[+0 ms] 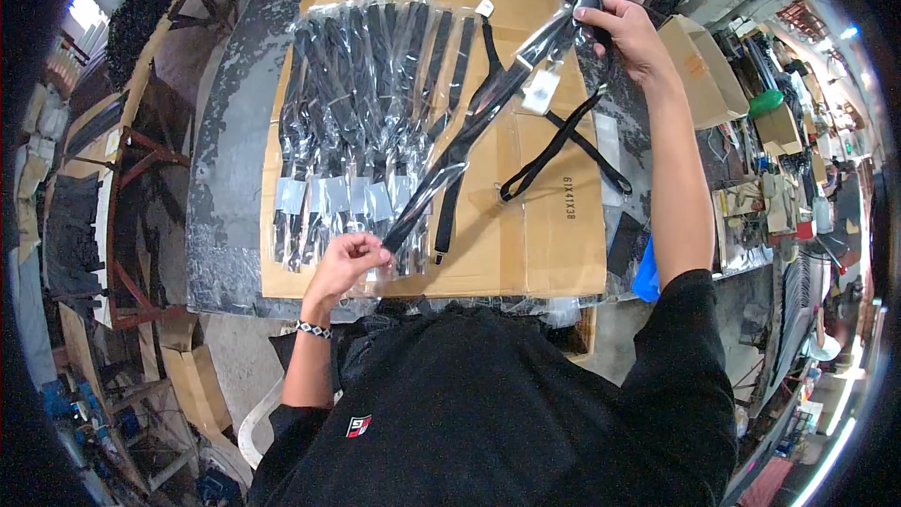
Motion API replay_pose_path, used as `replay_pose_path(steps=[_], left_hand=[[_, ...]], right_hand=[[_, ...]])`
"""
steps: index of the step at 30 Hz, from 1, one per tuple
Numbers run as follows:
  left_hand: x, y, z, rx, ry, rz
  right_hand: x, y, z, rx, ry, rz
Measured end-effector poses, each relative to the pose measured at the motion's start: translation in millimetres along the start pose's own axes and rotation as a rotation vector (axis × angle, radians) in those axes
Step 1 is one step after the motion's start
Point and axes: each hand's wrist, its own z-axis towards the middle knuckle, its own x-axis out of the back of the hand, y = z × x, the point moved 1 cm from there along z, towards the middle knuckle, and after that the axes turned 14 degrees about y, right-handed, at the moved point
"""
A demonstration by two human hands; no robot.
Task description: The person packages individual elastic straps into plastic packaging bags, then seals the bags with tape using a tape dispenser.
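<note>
Seen from above, a person in a black shirt leans over a dark worktop [225, 131] covered by a flattened cardboard sheet [554, 244]. The cardboard is the landmark for everything here.

The left hand [345, 258] sits at the cardboard's near edge, its grip closed by pinching the lower end of a long clear sleeve [469, 131]. The right hand [629, 33] is raised over the cardboard's far right corner, its grip clamped on the upper end of the same sleeve. The sleeve stretches diagonally between the two hands across the cardboard's middle, with a black strap inside it.

A white tag [542, 91] hangs from the sleeve near the right hand. A loose black strap [554, 150] trails below it, looping across the cardboard's right half, just above printed numbers.

On the cardboard's left half lies a row of bagged straps [366, 113], side by side and overlapping, each with a pale label near its lower end. The left hand is just beside the near end of this row.

Beyond the cardboard's right edge stand brown boxes [699, 66] and cluttered shelves. A beaded band circles the left wrist.
</note>
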Motion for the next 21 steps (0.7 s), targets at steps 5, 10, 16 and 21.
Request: replay_pose_path(steps=[5,10,16,21], left_hand=[[-1,-15,20,0.09,-0.038,-0.088],[20,-62,6,0.255,-0.004,0.015],[27,-79,-10,0.29,-0.022,-0.019],[26,-65,-3,0.328,0.073,0.025]], right_hand=[[-3,64,11,-0.045,0.074,-0.057],[-60,216,-17,-0.439,0.011,0.086],[-95,313,-58,-0.564,0.125,0.004],[-75,295,-94,0.217,0.64,-0.626]])
